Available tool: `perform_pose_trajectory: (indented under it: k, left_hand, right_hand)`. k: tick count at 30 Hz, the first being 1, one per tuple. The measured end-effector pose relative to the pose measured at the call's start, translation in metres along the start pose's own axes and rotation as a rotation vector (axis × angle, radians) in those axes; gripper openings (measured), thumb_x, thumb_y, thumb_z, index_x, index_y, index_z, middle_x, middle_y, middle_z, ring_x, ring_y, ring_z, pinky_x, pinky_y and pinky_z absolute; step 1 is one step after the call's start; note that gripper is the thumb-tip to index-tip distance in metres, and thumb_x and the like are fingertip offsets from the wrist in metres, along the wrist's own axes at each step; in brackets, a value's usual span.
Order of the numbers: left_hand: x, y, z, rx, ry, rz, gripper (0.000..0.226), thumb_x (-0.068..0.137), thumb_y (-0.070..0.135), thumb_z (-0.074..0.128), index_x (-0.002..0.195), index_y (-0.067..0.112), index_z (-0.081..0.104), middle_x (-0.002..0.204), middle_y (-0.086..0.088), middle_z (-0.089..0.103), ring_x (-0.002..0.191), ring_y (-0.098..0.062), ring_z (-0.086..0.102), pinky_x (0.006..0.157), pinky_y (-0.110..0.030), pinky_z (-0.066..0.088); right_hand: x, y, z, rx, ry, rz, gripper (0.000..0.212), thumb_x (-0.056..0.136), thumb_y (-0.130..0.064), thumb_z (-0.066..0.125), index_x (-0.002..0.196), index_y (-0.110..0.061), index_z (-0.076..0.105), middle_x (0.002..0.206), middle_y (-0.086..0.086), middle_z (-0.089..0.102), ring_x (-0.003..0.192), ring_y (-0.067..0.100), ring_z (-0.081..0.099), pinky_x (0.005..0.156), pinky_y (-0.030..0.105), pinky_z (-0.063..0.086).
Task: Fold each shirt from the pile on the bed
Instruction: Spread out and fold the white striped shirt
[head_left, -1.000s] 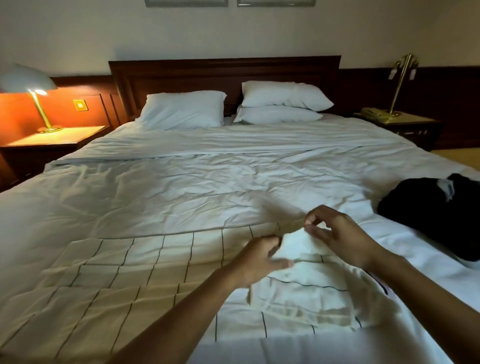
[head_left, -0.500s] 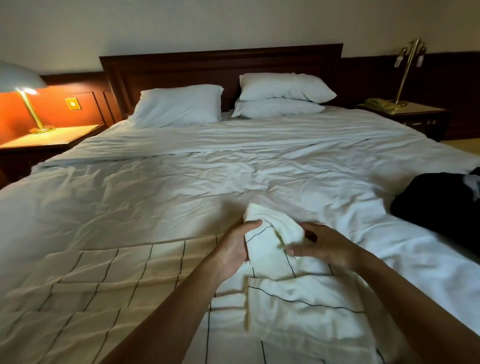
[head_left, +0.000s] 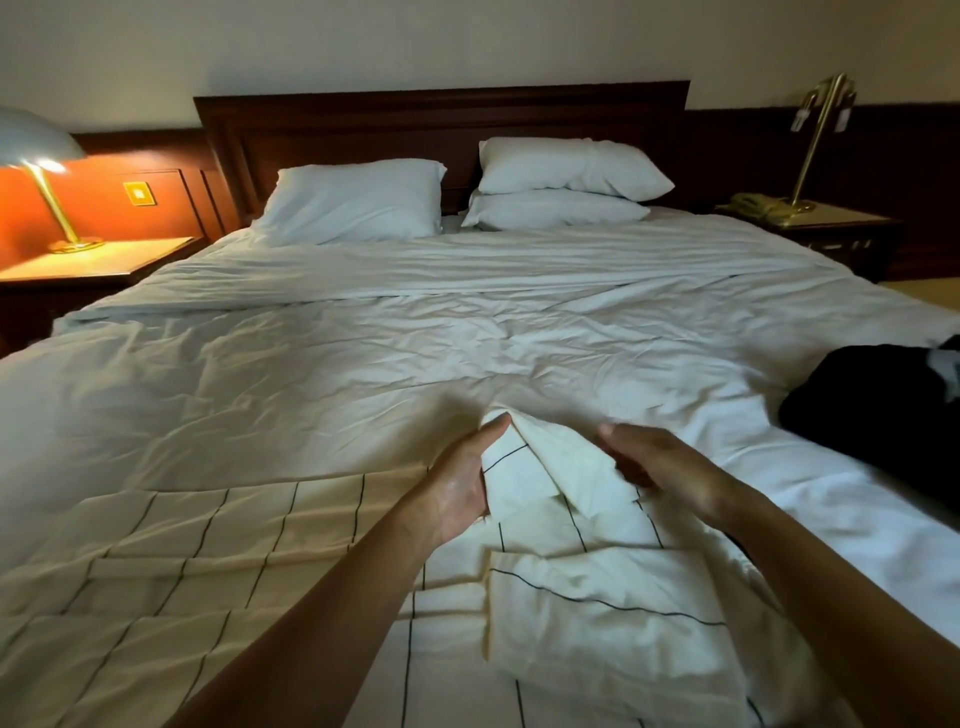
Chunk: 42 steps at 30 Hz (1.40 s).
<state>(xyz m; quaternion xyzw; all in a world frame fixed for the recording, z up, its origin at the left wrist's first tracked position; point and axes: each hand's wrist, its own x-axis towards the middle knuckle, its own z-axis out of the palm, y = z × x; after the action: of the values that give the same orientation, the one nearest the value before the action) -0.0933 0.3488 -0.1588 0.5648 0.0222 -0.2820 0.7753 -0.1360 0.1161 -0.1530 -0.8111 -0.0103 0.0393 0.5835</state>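
Raised fold of the shirt (head_left: 540, 467) on the bed (head_left: 363, 364), pressed by the straight-fingered left hand (head_left: 462, 486) to set the crease; the right hand (head_left: 660, 467) grip cannot be told.

Matt cloth shirt (head_left: 545, 571) — rumpled bedding (head_left: 415, 353) — glossy wood headboard (head_left: 363, 130)

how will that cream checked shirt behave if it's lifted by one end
Probably floppy: the cream checked shirt bunches into a soft ridge between the left hand and right hand. Likely light, since it lies thin and creased on the white duvet. It would likely sag and unfold if lifted from one end.
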Motion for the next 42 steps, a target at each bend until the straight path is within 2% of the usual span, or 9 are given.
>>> perform_pose_trajectory:
  k: [6,12,17,21,25,30,33,37,42]
  left_hand:
    - [-0.001,0.004,0.003,-0.032,0.001,0.008,0.044,0.095,0.042,0.060,0.128,0.015,0.065,0.117,-0.007,0.073,0.109,-0.022,0.070,0.096,-0.039,0.053]
    - [-0.004,0.006,-0.002,0.003,-0.067,0.015,0.037,0.099,0.039,0.054,0.126,0.016,0.065,0.119,-0.006,0.073,0.111,-0.020,0.069,0.096,-0.037,0.053]
    - [-0.007,0.005,-0.015,0.143,-0.168,-0.017,0.041,0.096,0.033,0.059,0.131,0.012,0.064,0.128,-0.010,0.068,0.122,-0.027,0.063,0.113,-0.050,0.040]
    - [-0.009,0.003,-0.021,0.281,-0.288,-0.034,0.051,0.086,0.022,0.066,0.134,0.004,0.061,0.133,-0.017,0.063,0.125,-0.033,0.059,0.108,-0.047,0.041]
    - [-0.010,0.006,-0.020,0.326,-0.359,-0.031,0.049,0.086,0.014,0.064,0.134,0.006,0.061,0.132,-0.015,0.065,0.121,-0.031,0.061,0.103,-0.044,0.044]
    - [0.003,-0.003,-0.021,0.297,-0.144,-0.026,0.052,0.089,0.022,0.069,0.138,0.011,0.056,0.125,-0.012,0.069,0.109,-0.028,0.069,0.092,-0.039,0.052]
    - [0.010,-0.015,-0.025,0.268,-0.019,0.029,0.059,0.087,0.020,0.075,0.139,0.023,0.046,0.118,-0.011,0.072,0.099,-0.025,0.072,0.081,-0.033,0.057]
    - [0.001,-0.020,-0.027,0.377,-0.118,0.141,0.064,0.092,0.011,0.069,0.135,0.051,0.043,0.100,-0.003,0.067,0.082,-0.013,0.065,0.074,-0.026,0.053]
    - [-0.007,-0.020,-0.030,0.541,-0.156,0.170,0.029,0.095,0.009,0.064,0.122,0.019,0.071,0.070,0.012,0.054,0.061,-0.006,0.042,0.061,-0.017,0.041]
  right_hand:
    - [0.004,0.010,0.015,-0.173,0.145,-0.220,0.014,0.076,-0.033,0.082,0.080,-0.020,0.079,0.093,-0.001,0.073,0.089,0.027,0.069,0.077,0.034,0.050]
    - [0.010,-0.012,-0.005,-0.199,-0.002,-0.171,0.073,0.075,-0.070,0.064,0.079,0.003,0.066,0.068,-0.003,0.052,0.065,0.010,0.046,0.063,0.028,0.036]
    - [0.011,-0.025,-0.022,-0.277,-0.107,-0.072,0.067,0.074,-0.076,0.061,0.097,-0.014,0.076,0.084,-0.008,0.062,0.087,0.006,0.059,0.087,0.027,0.049]
    - [0.006,-0.045,-0.038,-0.306,-0.181,0.061,0.027,0.091,-0.042,0.063,0.083,-0.019,0.076,0.072,-0.004,0.071,0.085,0.012,0.071,0.084,0.030,0.053]
    - [0.010,-0.055,-0.035,-0.142,-0.182,0.109,0.043,0.096,-0.032,0.062,0.054,-0.020,0.064,0.056,-0.004,0.057,0.055,0.010,0.059,0.061,0.025,0.054]
    - [0.038,-0.019,-0.013,-0.114,0.213,0.260,0.034,0.094,-0.056,0.053,0.102,-0.024,0.063,0.080,0.007,0.057,0.065,0.021,0.051,0.061,0.025,0.041]
    - [0.032,0.007,-0.013,-0.098,0.173,0.308,0.058,0.089,-0.062,0.056,0.136,-0.031,0.047,0.109,0.007,0.065,0.091,0.023,0.060,0.070,0.029,0.044]
    - [0.006,0.020,-0.005,-0.131,0.041,0.078,0.079,0.069,-0.063,0.078,0.137,-0.041,0.046,0.126,-0.013,0.058,0.116,0.006,0.052,0.086,0.026,0.048]
    - [-0.009,0.032,-0.002,-0.101,-0.016,-0.140,0.027,0.093,0.003,0.060,0.106,-0.015,0.075,0.100,-0.017,0.074,0.085,0.001,0.064,0.074,0.013,0.044]
